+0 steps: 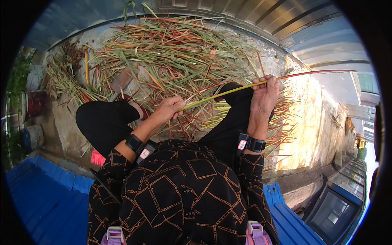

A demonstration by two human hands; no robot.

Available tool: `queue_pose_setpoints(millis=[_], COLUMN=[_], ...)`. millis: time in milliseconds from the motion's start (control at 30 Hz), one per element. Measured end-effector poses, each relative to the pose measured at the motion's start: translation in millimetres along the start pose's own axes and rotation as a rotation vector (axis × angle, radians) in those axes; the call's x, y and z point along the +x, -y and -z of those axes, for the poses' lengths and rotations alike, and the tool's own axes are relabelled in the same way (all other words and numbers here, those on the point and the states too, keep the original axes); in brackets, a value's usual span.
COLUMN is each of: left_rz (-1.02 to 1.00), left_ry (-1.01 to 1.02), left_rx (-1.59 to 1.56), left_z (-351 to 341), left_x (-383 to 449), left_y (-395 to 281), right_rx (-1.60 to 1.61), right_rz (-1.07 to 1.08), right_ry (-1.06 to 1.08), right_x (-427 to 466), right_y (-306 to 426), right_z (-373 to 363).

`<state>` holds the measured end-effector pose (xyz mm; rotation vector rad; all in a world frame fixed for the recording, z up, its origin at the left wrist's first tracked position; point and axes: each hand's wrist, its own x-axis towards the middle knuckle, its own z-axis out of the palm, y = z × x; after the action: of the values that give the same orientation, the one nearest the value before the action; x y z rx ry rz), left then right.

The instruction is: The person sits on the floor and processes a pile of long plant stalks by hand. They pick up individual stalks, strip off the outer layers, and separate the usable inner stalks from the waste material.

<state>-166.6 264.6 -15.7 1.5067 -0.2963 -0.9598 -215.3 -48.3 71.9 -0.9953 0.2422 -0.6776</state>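
Note:
A long thin plant stalk (228, 92), yellow-green on the left and red towards its right tip, stretches across in front of me. My left hand (171, 107) grips its left end between thumb and fingers, where pale, frayed strips show. Further right, my right hand (267, 87) pinches the stalk, and its red part sticks out past the fingers. Below and beyond both hands lies a big loose heap of green, yellow and red stalks and leaves (171, 52). More cut stalks (283, 114) lie beside my right knee, their ends pointing right.
A flat brown piece (122, 80) lies among the stalks, near a yellow stalk piece (87, 69). Pink bristles (98, 157) show by my left knee. A dark red bucket (35, 104) stands at the left. Pale strips (295, 69) lie near the metal wall. Blue corrugated sheets (46, 196) are behind me.

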Motion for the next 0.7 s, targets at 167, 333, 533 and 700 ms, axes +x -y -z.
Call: queue_pose_setpoints(millis=[167, 333, 533, 700], left_rz=[0.034, 0.070, -0.078, 0.019], left_ry=[0.002, -0.222, -0.530, -0.641], left_rx=[-0.064, -0.229, -0.547, -0.154], left_z=[1, 3, 41, 78], left_x=[2, 10, 18, 14], left_y=[6, 21, 28, 18], right_rx=[0.013, 0.072, 0.040, 0.216], right_rz=[0.009, 0.019, 0.105, 0.203], right_ry=[0.090, 0.216, 0.091, -0.048], right_x=[-3, -9, 0, 13], right_y=[8, 15, 32, 64], right_z=[-11, -25, -5, 33])
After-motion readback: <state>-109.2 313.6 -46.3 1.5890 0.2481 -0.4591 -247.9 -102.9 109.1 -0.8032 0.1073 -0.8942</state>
